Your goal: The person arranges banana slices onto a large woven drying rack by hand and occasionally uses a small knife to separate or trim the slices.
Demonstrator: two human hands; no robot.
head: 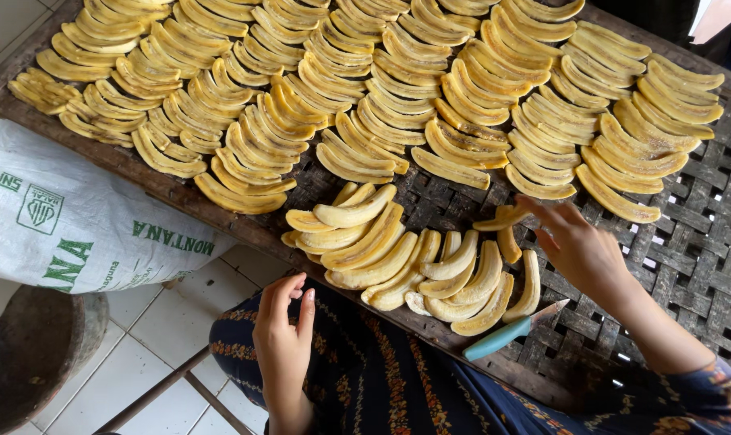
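Hands first: her right hand (576, 246) pinches a pale yellow peeled banana slice (501, 219) over the dark woven bamboo drying tray (704, 242), just above the loose heap of banana halves (414, 262). Left hand (283, 334) hovers loosely curled, grasping nothing, at the tray's near edge. Beside the heap lies a small turquoise-handled knife (510, 332).

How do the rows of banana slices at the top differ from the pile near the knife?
The rows of banana slices lie overlapped in ordered lines across the woven tray; the pile is heaped loosely. The rows look deeper yellow, the pile paler. The right hand touches only the pile. Both are lengthwise slices.
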